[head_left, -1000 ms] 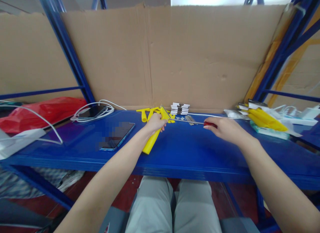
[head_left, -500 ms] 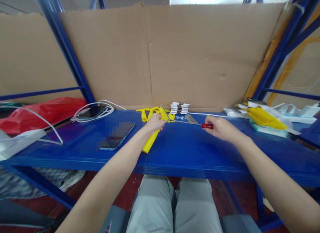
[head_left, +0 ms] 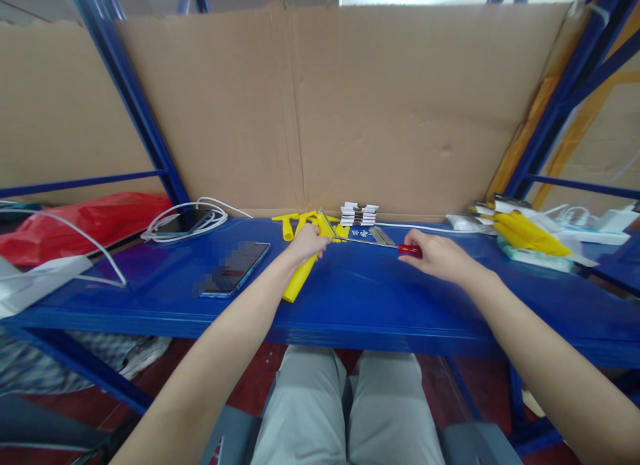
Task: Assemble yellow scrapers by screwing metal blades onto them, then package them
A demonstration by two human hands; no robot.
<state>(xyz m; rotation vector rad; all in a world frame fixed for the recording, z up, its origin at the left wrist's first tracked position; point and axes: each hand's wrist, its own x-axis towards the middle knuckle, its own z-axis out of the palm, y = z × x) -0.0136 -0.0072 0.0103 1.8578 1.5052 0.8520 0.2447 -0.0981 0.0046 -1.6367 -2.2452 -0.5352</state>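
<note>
We count one yellow tool (head_left: 299, 282), our left hand (head_left: 307, 241) curled round it, jutting toward seven o'clock — one red-handled screwdriver (head_left: 409, 250), right hand (head_left: 434, 253) gripping, shaft toward nine

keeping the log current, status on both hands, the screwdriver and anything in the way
Left hand gripping yellow handle. Right hand holding screwdriver, shaft toward left hand. Phone left of handle, not between hands.

A dark-screened phone (head_left: 241, 268) lay flat on the blue tabletop (head_left: 375, 295) at left; behind it, a coiled white cable (head_left: 221, 218) lay around a dark flat device (head_left: 184, 221); a red bag (head_left: 95, 215) rested farther left. A cardboard panel (head_left: 375, 105) stood upright along the rear edge, between blue posts (head_left: 127, 92).
</note>
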